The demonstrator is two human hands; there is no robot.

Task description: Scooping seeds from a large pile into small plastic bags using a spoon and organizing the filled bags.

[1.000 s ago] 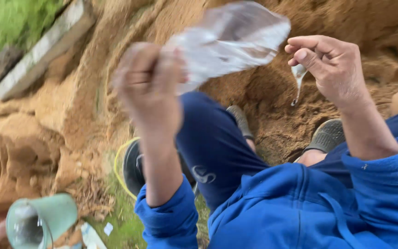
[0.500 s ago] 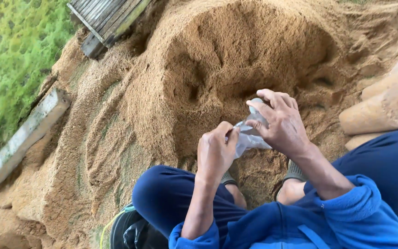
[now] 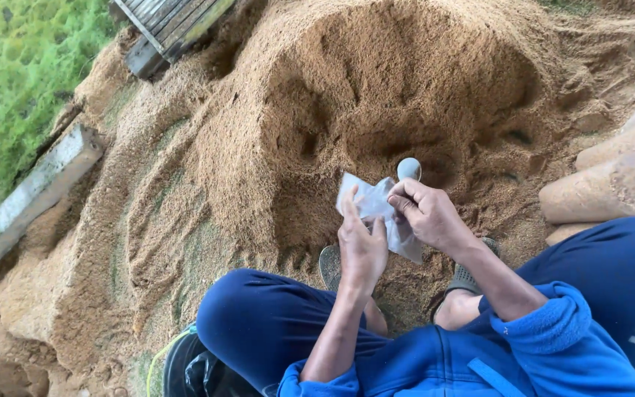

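Left hand (image 3: pixel 361 246): grip closed on the near edge of a clear plastic bag (image 3: pixel 376 209), thumb up along it.
Right hand (image 3: pixel 428 215): fingers pinched together on the bag's top edge — just beside the left.
Bag: held between both hands, above the knees, in front of the hollowed sawdust heap (image 3: pixel 376 95).
Around: grey sandals (image 3: pixel 468 276) in the sawdust; filled sacks (image 3: pixel 611 184) to the right; grass (image 3: pixel 16 66) far left — beyond a concrete kerb (image 3: pixel 31 195).

Thin, crumpled, translucent clear plastic bag (image 3: pixel 376 209): held above the sawdust heap, gripped on both sides. Its upper left corner stands free at 11 o'clock; its lower flap hangs toward 5 o'clock. A small, rounded grey spoon-like object (image 3: pixel 409 169) sits at 1 o'clock, touching the bag's upper edge.
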